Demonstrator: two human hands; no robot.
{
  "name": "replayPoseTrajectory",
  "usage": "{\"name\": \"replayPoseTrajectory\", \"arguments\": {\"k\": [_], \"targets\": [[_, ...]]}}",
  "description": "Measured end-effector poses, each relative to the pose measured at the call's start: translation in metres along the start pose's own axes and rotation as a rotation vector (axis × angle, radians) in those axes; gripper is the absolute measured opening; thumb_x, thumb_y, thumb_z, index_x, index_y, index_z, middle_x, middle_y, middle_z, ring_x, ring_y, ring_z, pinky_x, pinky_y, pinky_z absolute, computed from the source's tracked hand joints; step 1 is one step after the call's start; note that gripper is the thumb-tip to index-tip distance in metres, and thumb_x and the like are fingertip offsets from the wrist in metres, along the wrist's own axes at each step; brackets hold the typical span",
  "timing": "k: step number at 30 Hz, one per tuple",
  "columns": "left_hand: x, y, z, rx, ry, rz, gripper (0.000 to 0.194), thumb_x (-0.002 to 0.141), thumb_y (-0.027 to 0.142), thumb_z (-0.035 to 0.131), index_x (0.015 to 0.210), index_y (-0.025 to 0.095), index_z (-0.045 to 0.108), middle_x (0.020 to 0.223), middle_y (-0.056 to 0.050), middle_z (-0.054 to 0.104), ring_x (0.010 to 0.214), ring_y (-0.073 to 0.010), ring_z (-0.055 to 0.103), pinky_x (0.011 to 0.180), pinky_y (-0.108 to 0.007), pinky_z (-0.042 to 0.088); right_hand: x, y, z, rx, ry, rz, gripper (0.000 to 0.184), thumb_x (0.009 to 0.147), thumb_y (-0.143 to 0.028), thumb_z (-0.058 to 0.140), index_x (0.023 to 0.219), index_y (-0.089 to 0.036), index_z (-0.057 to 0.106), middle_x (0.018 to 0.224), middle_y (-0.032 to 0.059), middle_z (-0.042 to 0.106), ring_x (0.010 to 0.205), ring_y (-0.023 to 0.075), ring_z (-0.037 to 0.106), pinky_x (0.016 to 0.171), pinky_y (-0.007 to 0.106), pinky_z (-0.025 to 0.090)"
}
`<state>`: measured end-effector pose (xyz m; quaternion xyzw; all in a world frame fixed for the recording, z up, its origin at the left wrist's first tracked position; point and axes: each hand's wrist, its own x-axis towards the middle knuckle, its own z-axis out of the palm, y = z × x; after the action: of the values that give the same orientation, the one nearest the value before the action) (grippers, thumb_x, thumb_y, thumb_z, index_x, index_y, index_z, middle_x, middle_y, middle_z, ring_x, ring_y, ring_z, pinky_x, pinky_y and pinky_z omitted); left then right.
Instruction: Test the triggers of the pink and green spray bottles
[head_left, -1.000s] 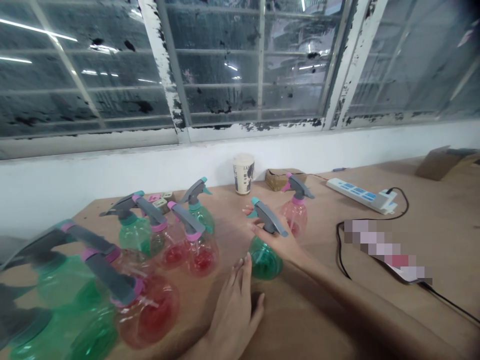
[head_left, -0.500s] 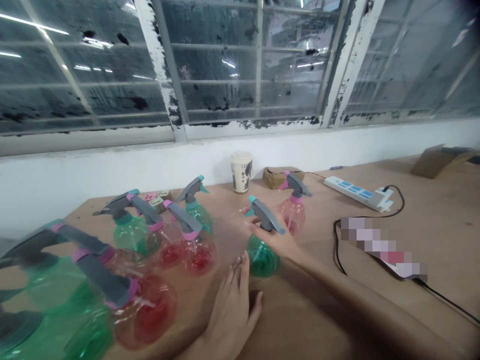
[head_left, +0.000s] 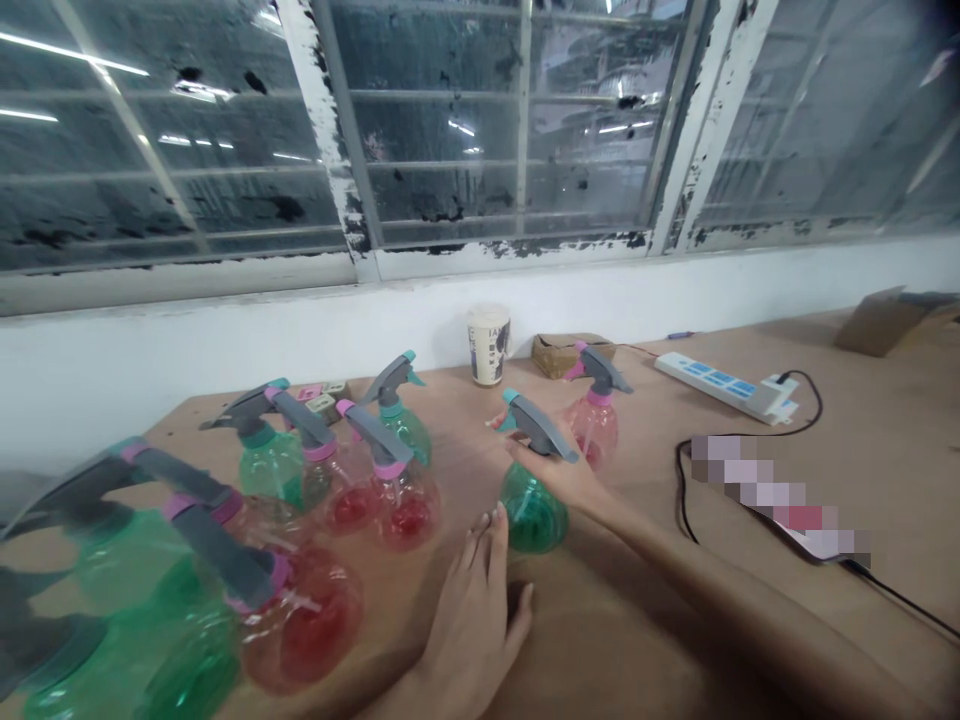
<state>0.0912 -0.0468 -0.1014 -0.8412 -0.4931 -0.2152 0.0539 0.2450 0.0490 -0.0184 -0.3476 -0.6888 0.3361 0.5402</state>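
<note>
Glossy green plastic spray bottle (head_left: 532, 512), matt grey plastic sprayer head (head_left: 541, 430), paper cup (head_left: 488, 345), matt brown tabletop (head_left: 637, 640)

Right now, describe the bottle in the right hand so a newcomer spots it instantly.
Under the white-framed, paint-chipped window, a tan tabletop holds a white power strip. Left of it, the translucent green plastic spray bottle with a grey-and-teal head sits in the right hand, the only bottle held, in front of a pink one.

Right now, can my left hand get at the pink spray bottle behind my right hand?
Probably not directly: your right hand, holding the green spray bottle, stands between your left hand and the pink spray bottle, so the left would likely have to go around them.
</note>
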Motion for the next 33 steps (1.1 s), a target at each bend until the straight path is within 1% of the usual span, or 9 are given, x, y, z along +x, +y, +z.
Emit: {"name": "replayPoseTrajectory", "arguments": {"k": [2,6,9,14,18,23,28,31,33], "targets": [[0.001,0.000,-0.001,-0.009,-0.008,0.000,0.073,0.086,0.023,0.045,0.146,0.008,0.006,0.134,-0.021,0.051,0.122,-0.0319,0.050,0.089,-0.046,0.050,0.000,0.000,0.000,0.013,-0.014,0.005,0.023,0.079,-0.027,0.058,0.101,-0.025,0.062,0.092,0.0022,0.068,0.074,0.0169,0.064,0.073,0.032,0.053],[0.001,0.000,-0.001,0.007,-0.013,0.001,0.073,0.086,0.023,0.046,0.145,0.007,0.007,0.134,-0.022,0.050,0.122,-0.0322,0.050,0.090,-0.046,0.050,-0.002,0.002,0.000,0.015,-0.014,-0.003,0.028,0.080,-0.029,0.059,0.108,-0.027,0.062,0.088,0.0016,0.068,0.076,0.0176,0.064,0.075,0.033,0.053],[0.001,0.000,-0.001,0.028,-0.009,0.003,0.073,0.085,0.024,0.046,0.145,0.006,0.008,0.134,-0.022,0.050,0.122,-0.0325,0.049,0.090,-0.046,0.049,-0.003,0.003,0.000,0.007,-0.016,-0.005,0.027,0.082,-0.030,0.058,0.109,-0.027,0.062,0.088,0.0016,0.068,0.076,0.0173,0.064,0.075,0.033,0.053],[0.000,0.001,0.000,0.012,0.010,0.000,0.072,0.085,0.023,0.045,0.146,0.008,0.008,0.135,-0.021,0.049,0.121,-0.0323,0.050,0.089,-0.047,0.049,-0.002,0.002,0.000,-0.001,-0.008,0.006,0.029,0.081,-0.031,0.059,0.109,-0.025,0.061,0.098,0.0033,0.068,0.079,0.0177,0.065,0.072,0.032,0.053],[0.001,0.000,0.000,-0.005,0.001,0.001,0.073,0.086,0.024,0.044,0.146,0.009,0.006,0.135,-0.022,0.049,0.122,-0.0326,0.049,0.090,-0.047,0.049,-0.003,0.002,0.000,-0.003,-0.010,0.008,0.027,0.081,-0.031,0.059,0.108,-0.026,0.061,0.093,0.0028,0.068,0.082,0.0188,0.065,0.074,0.034,0.053],[0.001,0.000,0.000,-0.016,-0.001,-0.005,0.073,0.086,0.023,0.044,0.146,0.010,0.005,0.136,-0.021,0.049,0.123,-0.0324,0.049,0.090,-0.047,0.048,-0.003,0.000,0.000,0.001,-0.007,0.010,0.026,0.081,-0.032,0.059,0.107,-0.026,0.061,0.096,0.0032,0.068,0.083,0.0191,0.065,0.075,0.035,0.054],[0.000,-0.001,0.000,0.030,0.004,0.013,0.073,0.086,0.025,0.044,0.146,0.007,0.006,0.132,-0.022,0.052,0.119,-0.0326,0.052,0.088,-0.046,0.049,-0.004,0.001,0.000,-0.001,-0.009,0.010,0.027,0.081,-0.033,0.059,0.107,-0.026,0.061,0.089,0.0021,0.068,0.081,0.0189,0.065,0.074,0.034,0.053],[0.000,0.001,0.000,0.078,0.022,-0.021,0.073,0.085,0.025,0.045,0.145,0.006,0.009,0.126,-0.022,0.056,0.113,-0.0329,0.056,0.085,-0.045,0.050,0.001,0.003,0.005,-0.007,0.031,-0.003,0.028,0.080,-0.032,0.059,0.107,-0.025,0.062,0.093,0.0028,0.069,0.080,0.0183,0.065,0.074,0.033,0.052],[-0.001,0.004,-0.002,0.116,0.033,-0.064,0.071,0.084,0.025,0.045,0.145,0.008,0.013,0.121,-0.020,0.059,0.106,-0.0330,0.058,0.082,-0.046,0.051,0.008,0.005,0.013,-0.027,0.088,-0.003,0.028,0.080,-0.033,0.059,0.107,-0.024,0.062,0.092,0.0031,0.069,0.081,0.0186,0.065,0.076,0.033,0.051]]}}
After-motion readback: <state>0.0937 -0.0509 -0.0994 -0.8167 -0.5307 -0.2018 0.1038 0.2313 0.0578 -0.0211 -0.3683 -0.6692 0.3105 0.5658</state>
